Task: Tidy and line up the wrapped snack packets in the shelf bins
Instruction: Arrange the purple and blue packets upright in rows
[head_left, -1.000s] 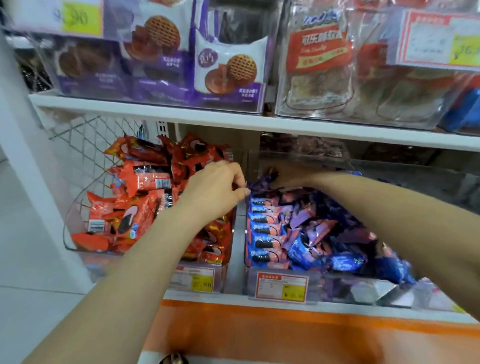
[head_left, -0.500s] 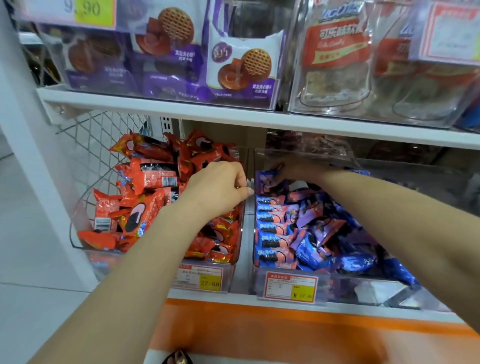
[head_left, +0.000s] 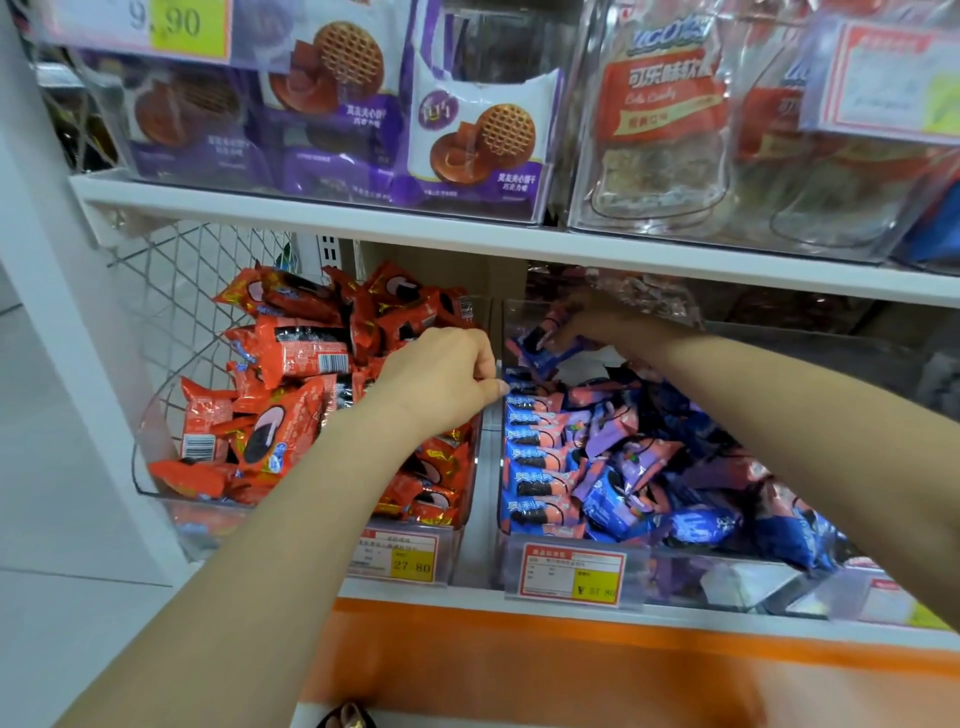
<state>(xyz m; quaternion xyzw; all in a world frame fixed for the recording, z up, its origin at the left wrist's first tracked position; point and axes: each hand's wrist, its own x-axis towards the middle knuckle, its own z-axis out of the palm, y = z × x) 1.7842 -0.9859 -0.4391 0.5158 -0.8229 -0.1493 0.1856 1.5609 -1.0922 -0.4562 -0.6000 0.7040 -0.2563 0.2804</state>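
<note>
My right hand (head_left: 587, 325) is reaching to the back of the right-hand clear plastic bin (head_left: 727, 577) and pinching one blue-and-pink wrapped snack packet (head_left: 540, 353), which is lying just below-left of my fingertips, its long axis slanting across the bin; the lined-up row of blue wrapped packets (head_left: 530, 457) is running toward me along the left wall. My left hand (head_left: 441, 379), nearer that row, is curling at the wall's edge; whether it is gripping I cannot tell
</note>
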